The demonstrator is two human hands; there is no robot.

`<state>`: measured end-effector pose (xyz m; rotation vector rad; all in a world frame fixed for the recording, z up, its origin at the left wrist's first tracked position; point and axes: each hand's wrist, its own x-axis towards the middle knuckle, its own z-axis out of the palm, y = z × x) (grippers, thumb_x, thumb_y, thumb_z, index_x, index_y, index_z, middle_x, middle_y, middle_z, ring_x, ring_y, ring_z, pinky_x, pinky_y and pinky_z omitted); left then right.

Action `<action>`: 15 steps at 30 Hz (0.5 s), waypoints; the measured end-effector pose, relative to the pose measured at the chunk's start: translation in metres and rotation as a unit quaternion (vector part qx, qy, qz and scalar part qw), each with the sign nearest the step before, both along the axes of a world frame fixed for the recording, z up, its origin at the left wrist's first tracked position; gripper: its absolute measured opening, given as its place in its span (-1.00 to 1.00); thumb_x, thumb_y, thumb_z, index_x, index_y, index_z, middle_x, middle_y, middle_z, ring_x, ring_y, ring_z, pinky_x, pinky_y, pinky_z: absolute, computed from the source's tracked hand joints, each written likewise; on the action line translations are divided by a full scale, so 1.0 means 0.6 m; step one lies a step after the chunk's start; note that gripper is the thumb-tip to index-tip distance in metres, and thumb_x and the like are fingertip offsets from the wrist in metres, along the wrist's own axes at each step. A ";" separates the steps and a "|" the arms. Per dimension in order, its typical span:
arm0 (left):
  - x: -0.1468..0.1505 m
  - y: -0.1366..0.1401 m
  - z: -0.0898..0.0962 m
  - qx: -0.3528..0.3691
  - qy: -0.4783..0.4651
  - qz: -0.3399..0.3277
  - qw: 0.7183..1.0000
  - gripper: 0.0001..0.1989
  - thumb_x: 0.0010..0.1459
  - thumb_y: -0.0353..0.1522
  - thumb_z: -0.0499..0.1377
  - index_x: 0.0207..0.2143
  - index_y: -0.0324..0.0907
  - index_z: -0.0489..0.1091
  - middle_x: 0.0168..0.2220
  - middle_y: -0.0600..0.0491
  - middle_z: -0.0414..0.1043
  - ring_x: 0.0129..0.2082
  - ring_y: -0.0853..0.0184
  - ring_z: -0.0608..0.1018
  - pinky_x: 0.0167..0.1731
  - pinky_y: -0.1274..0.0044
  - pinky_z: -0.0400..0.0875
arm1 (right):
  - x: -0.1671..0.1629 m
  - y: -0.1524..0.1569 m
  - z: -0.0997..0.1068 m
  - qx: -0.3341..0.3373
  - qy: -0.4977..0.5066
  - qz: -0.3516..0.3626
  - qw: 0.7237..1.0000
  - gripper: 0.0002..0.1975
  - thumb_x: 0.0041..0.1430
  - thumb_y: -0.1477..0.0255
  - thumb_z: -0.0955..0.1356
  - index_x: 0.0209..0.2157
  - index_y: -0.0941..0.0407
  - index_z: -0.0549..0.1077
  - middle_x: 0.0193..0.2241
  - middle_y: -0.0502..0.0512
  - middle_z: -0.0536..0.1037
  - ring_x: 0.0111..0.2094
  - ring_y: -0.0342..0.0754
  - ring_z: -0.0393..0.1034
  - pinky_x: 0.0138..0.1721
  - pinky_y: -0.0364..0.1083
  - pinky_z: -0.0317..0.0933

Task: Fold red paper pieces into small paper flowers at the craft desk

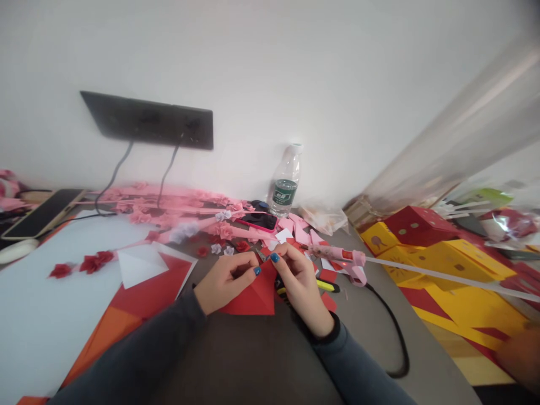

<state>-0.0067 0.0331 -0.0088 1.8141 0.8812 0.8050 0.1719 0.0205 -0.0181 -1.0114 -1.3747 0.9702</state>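
Near the middle of the desk, my left hand [230, 279] and my right hand [301, 287] come close together. Both are closed in a pinch on red paper [257, 292], which spreads below and between them. The thumbs and fingertips meet at its upper edge; the exact fold there is partly hidden by my fingers. Just right of my right hand lies a black and yellow utility knife [328, 285]. A pink glue gun [337, 256] with a long white glue stick [447, 277] rests beyond it. Small red and white paper flowers [216, 248] lie past my left hand.
A water bottle [285, 183] stands against the wall, behind a phone [259, 220] and pink paper scraps [298, 228]. Pink flower branches [185, 199] stretch along the back. Red and white sheets [145, 267] lie left. Yellow and red boxes [442, 256] sit right, past the glue gun's black cable [399, 332].
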 end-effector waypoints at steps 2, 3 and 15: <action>-0.002 0.001 0.001 -0.011 -0.009 0.000 1.000 -0.73 0.25 -0.27 0.02 -0.51 -0.16 0.18 -0.56 0.19 0.11 -0.56 0.44 0.21 -0.54 0.58 0.07 | 0.005 0.002 -0.004 -0.003 0.036 -0.043 0.998 -0.71 0.23 0.20 0.35 -0.46 0.08 0.33 -0.55 -0.08 0.23 -0.52 -0.13 0.05 -0.48 -0.14 -0.02; -0.004 0.002 0.001 -0.022 -0.014 0.001 1.000 -0.72 0.25 -0.26 0.02 -0.51 -0.16 0.18 -0.56 0.19 0.10 -0.57 0.45 0.21 -0.55 0.58 0.08 | 0.008 0.004 -0.006 -0.005 0.062 -0.068 0.996 -0.72 0.23 0.21 0.36 -0.44 0.08 0.33 -0.54 -0.09 0.21 -0.52 -0.14 0.03 -0.48 -0.15 -0.03; -0.015 0.012 -0.009 -0.045 -0.119 0.112 0.985 -0.75 0.27 -0.28 0.05 -0.47 -0.17 0.23 -0.64 0.24 0.09 -0.65 0.51 0.15 -0.62 0.63 0.05 | 0.010 0.009 0.004 0.000 0.224 -0.141 0.964 -0.71 0.18 0.18 0.39 -0.45 0.06 0.31 -0.55 -0.12 0.21 -0.57 -0.19 0.07 -0.54 -0.21 0.06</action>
